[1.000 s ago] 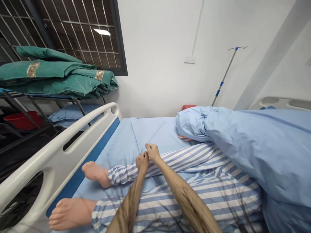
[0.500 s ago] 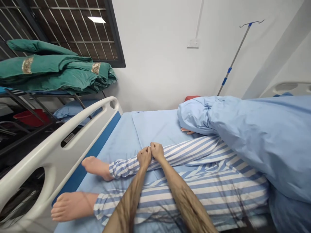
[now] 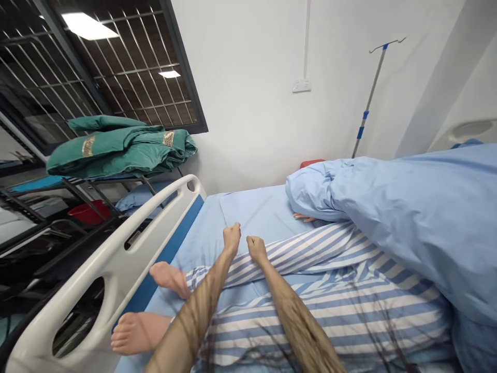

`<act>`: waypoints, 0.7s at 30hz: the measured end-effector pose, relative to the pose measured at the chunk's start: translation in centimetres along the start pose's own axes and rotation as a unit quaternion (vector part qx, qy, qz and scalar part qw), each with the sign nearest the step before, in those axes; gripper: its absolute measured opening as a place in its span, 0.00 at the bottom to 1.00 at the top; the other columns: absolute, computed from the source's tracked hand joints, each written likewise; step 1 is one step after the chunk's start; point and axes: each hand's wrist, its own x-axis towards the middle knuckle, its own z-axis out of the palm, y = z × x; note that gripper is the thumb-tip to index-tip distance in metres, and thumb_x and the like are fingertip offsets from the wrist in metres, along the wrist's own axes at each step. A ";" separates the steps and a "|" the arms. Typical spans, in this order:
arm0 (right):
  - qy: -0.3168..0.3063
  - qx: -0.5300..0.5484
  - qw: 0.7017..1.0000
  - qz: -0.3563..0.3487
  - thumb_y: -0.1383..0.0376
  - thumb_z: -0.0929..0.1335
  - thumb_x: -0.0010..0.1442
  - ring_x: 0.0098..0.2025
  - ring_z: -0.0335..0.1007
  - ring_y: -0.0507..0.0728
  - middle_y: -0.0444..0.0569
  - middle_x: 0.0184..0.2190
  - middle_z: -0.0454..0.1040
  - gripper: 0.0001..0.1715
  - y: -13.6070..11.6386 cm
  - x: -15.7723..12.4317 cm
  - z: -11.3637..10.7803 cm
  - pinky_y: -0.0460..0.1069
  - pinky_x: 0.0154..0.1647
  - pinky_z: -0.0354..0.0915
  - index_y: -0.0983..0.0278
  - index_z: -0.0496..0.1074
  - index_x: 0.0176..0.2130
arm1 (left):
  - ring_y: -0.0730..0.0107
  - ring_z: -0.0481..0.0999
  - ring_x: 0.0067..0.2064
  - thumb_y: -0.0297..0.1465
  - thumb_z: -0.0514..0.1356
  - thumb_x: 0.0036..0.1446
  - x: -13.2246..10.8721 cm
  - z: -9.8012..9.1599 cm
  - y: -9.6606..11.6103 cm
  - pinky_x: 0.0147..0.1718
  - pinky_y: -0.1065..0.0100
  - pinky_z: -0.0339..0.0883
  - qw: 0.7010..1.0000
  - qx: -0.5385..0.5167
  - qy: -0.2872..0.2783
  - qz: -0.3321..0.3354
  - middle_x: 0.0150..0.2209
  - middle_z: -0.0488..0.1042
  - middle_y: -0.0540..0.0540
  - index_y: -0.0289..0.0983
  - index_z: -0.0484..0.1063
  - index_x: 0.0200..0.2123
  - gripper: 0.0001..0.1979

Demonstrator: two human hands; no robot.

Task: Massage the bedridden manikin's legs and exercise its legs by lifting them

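Note:
My left hand (image 3: 232, 239) is closed in a fist at the far edge of the far leg, with no cloth drawn up in it. A short gap to its right, my right hand (image 3: 257, 248) is also a fist, over the same leg. Whether either fist touches the leg is hard to tell. The legs wear blue-and-white striped trousers (image 3: 310, 247) and lie stretched out on the light blue bed sheet (image 3: 258, 207). Two bare feet, a far foot (image 3: 169, 278) and a near foot (image 3: 137, 333), point toward the bed's end board. My forearms pass over the near leg.
A white-and-blue end board (image 3: 155, 228) closes the bed's left end. A blue quilt (image 3: 396, 202) covers the figure's upper part, with fingers (image 3: 305, 217) showing under its edge. An IV pole (image 3: 368, 98) stands behind. Green folded cloth (image 3: 124, 150) lies on a rack at left.
My two fists, touching each other before, have come apart, the left moving up and away. The view has shifted, showing more of the window and the left side.

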 end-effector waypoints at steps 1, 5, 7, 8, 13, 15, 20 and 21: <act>0.004 0.002 1.000 0.003 0.64 0.60 0.63 0.22 0.52 0.53 0.43 0.13 0.54 0.26 0.0 0.1 0.0 0.51 0.28 0.45 0.60 0.52 0.15 | 0.73 0.56 0.24 0.36 0.45 0.60 0.1 0.4 0.5 0.27 0.67 0.57 1.000 -0.010 0.007 -0.001 0.18 0.55 0.51 0.42 0.49 0.19 0.17; 0.022 0.010 1.000 0.018 0.62 0.60 0.62 0.22 0.53 0.53 0.43 0.14 0.57 0.25 0.4 0.4 0.0 0.50 0.27 0.48 0.60 0.54 0.15 | 0.71 0.58 0.26 0.34 0.45 0.61 -1.3 3.1 -0.4 0.29 0.66 0.55 0.999 -0.022 0.041 -0.016 0.19 0.56 0.50 0.42 0.50 0.18 0.18; 0.026 0.027 0.999 0.015 0.61 0.60 0.62 0.23 0.54 0.53 0.43 0.15 0.59 0.24 0.8 0.6 0.0 0.49 0.27 0.49 0.60 0.56 0.16 | 0.70 0.60 0.27 0.33 0.47 0.61 -2.3 4.4 -1.9 0.29 0.66 0.55 0.999 -0.022 0.040 -0.027 0.19 0.58 0.49 0.41 0.53 0.17 0.19; 0.026 0.037 0.999 0.013 0.60 0.60 0.62 0.24 0.54 0.53 0.43 0.15 0.60 0.23 1.0 0.6 0.0 0.49 0.27 0.49 0.60 0.58 0.17 | 0.70 0.62 0.28 0.33 0.47 0.62 -2.8 4.9 -2.7 0.30 0.66 0.54 0.999 -0.021 0.036 -0.033 0.19 0.60 0.49 0.40 0.54 0.17 0.19; 0.018 0.041 0.999 0.029 0.60 0.60 0.62 0.24 0.51 0.52 0.39 0.13 0.57 0.21 0.9 0.8 -0.2 0.48 0.27 0.49 0.62 0.64 0.20 | 0.72 0.62 0.27 0.35 0.49 0.64 -3.1 5.8 -4.5 0.30 0.69 0.53 0.999 -0.009 0.018 -0.033 0.19 0.64 0.50 0.38 0.59 0.17 0.21; 0.010 0.036 0.998 0.046 0.60 0.60 0.62 0.25 0.50 0.52 0.39 0.13 0.55 0.20 0.3 0.7 -0.5 0.47 0.27 0.49 0.62 0.65 0.21 | 0.72 0.62 0.28 0.34 0.49 0.64 -2.9 5.7 -4.4 0.31 0.69 0.53 0.999 0.001 0.021 -0.025 0.20 0.67 0.49 0.37 0.62 0.18 0.21; 0.005 0.015 0.997 0.080 0.61 0.60 0.60 0.26 0.47 0.52 0.39 0.11 0.49 0.20 -1.7 1.1 -2.3 0.48 0.25 0.48 0.61 0.61 0.18 | 0.71 0.65 0.31 0.34 0.49 0.66 -3.4 5.6 -3.8 0.33 0.67 0.52 0.998 0.059 0.016 -0.027 0.27 0.76 0.43 0.35 0.73 0.23 0.22; 0.008 0.010 0.997 0.078 0.62 0.60 0.59 0.26 0.47 0.52 0.39 0.11 0.49 0.21 -2.1 1.5 -3.0 0.48 0.25 0.48 0.60 0.58 0.17 | 0.70 0.67 0.31 0.33 0.49 0.66 -3.5 5.6 -3.6 0.33 0.67 0.52 0.997 0.070 0.011 -0.032 0.29 0.78 0.42 0.35 0.74 0.24 0.22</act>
